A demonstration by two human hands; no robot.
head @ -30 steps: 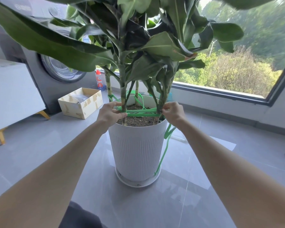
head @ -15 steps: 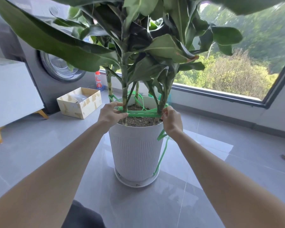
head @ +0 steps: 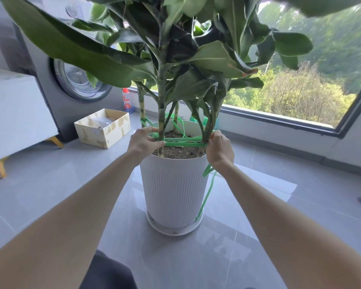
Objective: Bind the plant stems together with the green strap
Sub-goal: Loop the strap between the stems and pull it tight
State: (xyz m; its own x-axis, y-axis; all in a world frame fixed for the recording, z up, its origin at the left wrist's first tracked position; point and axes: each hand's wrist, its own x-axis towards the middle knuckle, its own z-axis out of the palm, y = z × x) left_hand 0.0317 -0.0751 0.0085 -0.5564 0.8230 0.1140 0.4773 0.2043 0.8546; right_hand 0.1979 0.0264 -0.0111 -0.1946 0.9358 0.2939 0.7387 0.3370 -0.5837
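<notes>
source: daylight only, through the window (head: pixel 300 90) at right-rear
level: bright; outdoor trees slightly washed out, not clipped
backlight: leaves (head: pixel 75 49) dark on near faces, detail lost in the crown's core
glare: pale window reflection on the floor tiles (head: pixel 258 184) right of the pot (head: pixel 173 195)
shadows: soft, low contrast
focus: green strap (head: pixel 181 143) and pot ribs sharp
blur: top-right leaf (head: pixel 321 5) smeared, 1 soft patch
distortion: wide-angle; window frame (head: pixel 279 119) bows, washing machine (head: pixel 50 97) leans at the left edge
</notes>
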